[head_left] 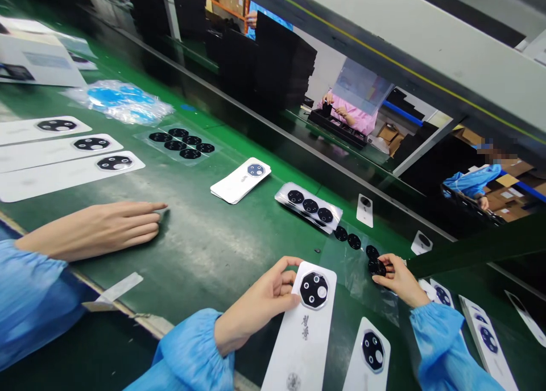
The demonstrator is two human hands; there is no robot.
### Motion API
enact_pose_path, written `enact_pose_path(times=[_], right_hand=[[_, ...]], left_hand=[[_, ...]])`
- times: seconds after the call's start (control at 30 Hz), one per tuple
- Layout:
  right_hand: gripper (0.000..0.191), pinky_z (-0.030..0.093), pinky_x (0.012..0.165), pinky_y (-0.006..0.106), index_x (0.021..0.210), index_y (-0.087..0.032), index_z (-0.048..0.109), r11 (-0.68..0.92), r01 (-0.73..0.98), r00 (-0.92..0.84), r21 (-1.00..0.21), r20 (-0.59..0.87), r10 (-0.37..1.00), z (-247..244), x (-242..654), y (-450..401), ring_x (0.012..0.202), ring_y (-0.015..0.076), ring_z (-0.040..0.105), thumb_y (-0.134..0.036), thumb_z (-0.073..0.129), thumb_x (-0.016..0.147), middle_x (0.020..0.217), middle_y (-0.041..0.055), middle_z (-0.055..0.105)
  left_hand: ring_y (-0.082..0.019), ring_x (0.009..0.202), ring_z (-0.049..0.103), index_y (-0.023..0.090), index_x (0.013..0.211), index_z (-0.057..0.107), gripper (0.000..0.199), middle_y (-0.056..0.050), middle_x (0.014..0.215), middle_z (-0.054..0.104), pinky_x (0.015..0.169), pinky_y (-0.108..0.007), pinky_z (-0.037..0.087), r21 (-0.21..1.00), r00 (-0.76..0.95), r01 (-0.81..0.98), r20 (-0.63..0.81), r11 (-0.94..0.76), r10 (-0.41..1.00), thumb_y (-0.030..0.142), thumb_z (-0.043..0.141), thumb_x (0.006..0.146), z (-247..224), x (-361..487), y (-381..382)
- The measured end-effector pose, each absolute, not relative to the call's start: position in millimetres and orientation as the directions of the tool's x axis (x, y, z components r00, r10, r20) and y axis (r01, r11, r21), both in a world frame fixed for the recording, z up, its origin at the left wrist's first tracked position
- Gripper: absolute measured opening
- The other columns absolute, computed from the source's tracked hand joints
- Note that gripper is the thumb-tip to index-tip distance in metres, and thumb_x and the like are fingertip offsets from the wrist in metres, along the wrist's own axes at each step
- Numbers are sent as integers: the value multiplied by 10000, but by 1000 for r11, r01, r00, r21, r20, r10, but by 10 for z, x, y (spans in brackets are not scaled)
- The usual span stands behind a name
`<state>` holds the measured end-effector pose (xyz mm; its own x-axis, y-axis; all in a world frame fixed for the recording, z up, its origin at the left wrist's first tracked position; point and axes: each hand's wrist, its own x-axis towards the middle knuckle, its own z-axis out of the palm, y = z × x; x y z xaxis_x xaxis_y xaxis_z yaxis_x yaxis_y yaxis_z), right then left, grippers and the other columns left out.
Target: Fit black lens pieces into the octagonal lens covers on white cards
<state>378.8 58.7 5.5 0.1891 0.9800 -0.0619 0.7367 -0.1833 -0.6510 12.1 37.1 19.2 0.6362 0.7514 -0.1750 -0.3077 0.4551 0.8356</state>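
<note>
My left hand (261, 307) grips the upper left edge of a white phone back panel (303, 351), thumb on its face. The panel carries a black camera disc with several lens rings, and dark characters below it. My right hand (400, 278) pinches a black camera disc (376, 267) at the end of a row on a clear plastic sheet (350, 270). More black discs (354, 241) lie along that sheet. Between my hands is another white panel (367, 357) with its own camera disc; its lower end is cut off by the frame.
A co-worker's hand (106, 226) lies flat on the green bench (187, 226) at left, near three white panels (77, 172). Further back are a stack of white cards (239, 183), a disc pack (285, 200) and a plastic bag (128, 101). A green post (478, 246) crosses at right.
</note>
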Motion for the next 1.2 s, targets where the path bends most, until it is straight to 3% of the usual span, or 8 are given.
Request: enact_pose_path(times=[0.23, 0.33, 0.47, 0.6, 0.73, 1.2], right_hand=[[446, 532, 569, 296, 990, -212, 547, -127, 743, 186, -657, 20, 982, 473, 3506, 472, 865, 225, 540, -429, 705, 633, 933, 56, 503], [431, 531, 616, 325, 1037, -216, 546, -119, 765, 140, -633, -16, 990, 736, 3204, 341, 721, 174, 551, -442, 676, 694, 963, 50, 526], [359, 516, 702, 347, 1072, -232, 523, -55, 765, 2, -641, -83, 997, 934, 2748, 141, 705, 158, 543, -384, 644, 770, 977, 36, 544], [302, 498, 674, 330, 1056, -238, 513, 95, 773, -172, -627, -63, 983, 921, 2375, -20, 744, 175, 522, -298, 638, 788, 962, 38, 534], [269, 493, 682, 329, 1021, -241, 492, 203, 790, -238, -578, 15, 971, 857, 2168, -86, 809, 199, 525, -209, 602, 778, 935, 39, 513], [294, 505, 724, 349, 991, -246, 464, 186, 785, -253, -591, -31, 967, 794, 2128, -66, 832, 200, 536, -159, 621, 758, 934, 25, 491]], left_hand=[[-186, 829, 603, 207, 1141, 394, 439, -25, 924, 609, 696, -290, 436, 851, 628, -287, -179, 439, 758, 227, 624, 767, 210, 149, 361], [-192, 836, 602, 206, 1157, 387, 426, -35, 943, 611, 698, -296, 430, 860, 626, -290, -161, 420, 763, 243, 597, 788, 203, 181, 354], [-192, 842, 597, 210, 1154, 393, 403, -35, 951, 598, 696, -294, 422, 871, 625, -289, -143, 398, 767, 254, 582, 800, 201, 249, 327], [-162, 799, 578, 218, 1139, 405, 391, -25, 950, 587, 671, -270, 410, 878, 618, -295, -125, 376, 776, 202, 564, 783, 202, 311, 280], [-162, 809, 573, 217, 1117, 414, 365, -32, 982, 580, 665, -263, 412, 870, 628, -317, -106, 378, 771, 193, 558, 781, 207, 342, 239], [-168, 809, 579, 219, 1105, 429, 354, -39, 981, 591, 643, -249, 409, 849, 646, -341, -99, 402, 757, 227, 581, 784, 243, 363, 239]])
